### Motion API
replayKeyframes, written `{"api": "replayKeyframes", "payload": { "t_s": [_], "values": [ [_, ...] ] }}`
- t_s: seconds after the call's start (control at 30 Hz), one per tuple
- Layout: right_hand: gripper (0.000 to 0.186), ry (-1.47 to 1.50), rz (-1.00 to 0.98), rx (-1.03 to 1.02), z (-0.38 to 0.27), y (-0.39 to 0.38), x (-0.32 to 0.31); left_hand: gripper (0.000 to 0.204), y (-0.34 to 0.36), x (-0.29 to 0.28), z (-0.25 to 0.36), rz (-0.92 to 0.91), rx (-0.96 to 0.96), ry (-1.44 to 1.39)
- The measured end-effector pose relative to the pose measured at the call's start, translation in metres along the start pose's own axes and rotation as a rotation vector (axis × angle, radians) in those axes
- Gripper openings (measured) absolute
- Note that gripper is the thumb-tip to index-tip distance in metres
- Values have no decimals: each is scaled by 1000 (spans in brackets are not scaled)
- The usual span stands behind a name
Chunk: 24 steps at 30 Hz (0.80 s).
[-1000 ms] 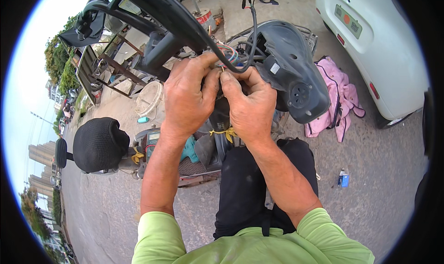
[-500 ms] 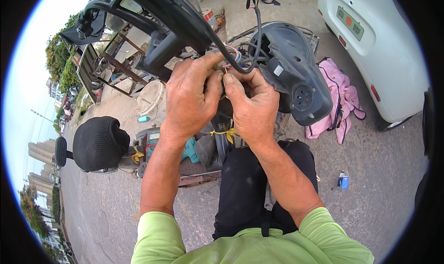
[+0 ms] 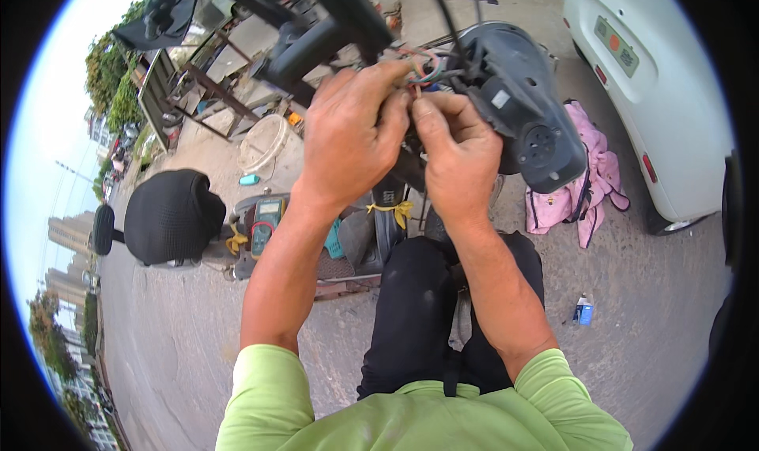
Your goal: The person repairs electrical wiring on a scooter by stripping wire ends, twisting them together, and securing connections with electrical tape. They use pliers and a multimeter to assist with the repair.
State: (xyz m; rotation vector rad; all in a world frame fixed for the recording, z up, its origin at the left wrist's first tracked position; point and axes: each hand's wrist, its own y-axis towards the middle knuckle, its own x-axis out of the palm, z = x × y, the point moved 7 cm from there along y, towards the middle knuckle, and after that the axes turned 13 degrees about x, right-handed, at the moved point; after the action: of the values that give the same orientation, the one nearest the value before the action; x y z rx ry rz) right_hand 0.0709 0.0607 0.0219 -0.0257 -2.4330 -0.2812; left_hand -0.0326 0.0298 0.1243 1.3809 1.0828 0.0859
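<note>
Both hands are closed at their fingertips and meet over the opened front of a scooter. My left hand [image 3: 348,131] pinches a thin wire between thumb and forefinger. My right hand [image 3: 460,154] pinches a thin wire right beside it; whether it is the same strand I cannot tell. Behind the fingertips loops a bundle of coloured wires [image 3: 432,70], partly hidden by the left hand. A loose black plastic scooter panel [image 3: 545,139] hangs just right of my right hand. Black handlebar tubing [image 3: 304,60] rises above my left hand.
On the scooter's footboard lie a multimeter [image 3: 266,220] and a teal tool [image 3: 334,241]. The mesh-covered seat [image 3: 170,218] is at left, near a white bucket [image 3: 267,144]. A pink garment [image 3: 587,178], a small blue box [image 3: 583,313] and a white car [image 3: 664,79] are at right.
My hands and the wires now sit slightly higher and farther right in view. The handlebar tubing and panel have shifted right too. More of the multimeter shows. Both pinches continue.
</note>
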Motion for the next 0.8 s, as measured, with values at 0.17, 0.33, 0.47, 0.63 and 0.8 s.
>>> {"api": "replayKeyframes", "payload": {
  "t_s": [0.17, 0.33, 0.47, 0.63, 0.8],
  "values": [
    [14, 8, 0, -75, -7, 15, -11, 26, -2, -2, 6, 205, 139, -30],
    [17, -18, -21, -63, 2, 25, -4, 34, -78, -29, 49, 213, -52, -211],
    [21, -66, -51, -118, 0, 32, -2, 30, -198, -28, 71, -47, -431, -260],
    [21, -53, -92, -123, 3, 42, -2, 24, -392, -57, 92, -284, -1051, -227],
    [19, -22, -137, -109, 7, 53, -1, 26, -468, -94, 89, -196, -1400, -187]
  ]
}}
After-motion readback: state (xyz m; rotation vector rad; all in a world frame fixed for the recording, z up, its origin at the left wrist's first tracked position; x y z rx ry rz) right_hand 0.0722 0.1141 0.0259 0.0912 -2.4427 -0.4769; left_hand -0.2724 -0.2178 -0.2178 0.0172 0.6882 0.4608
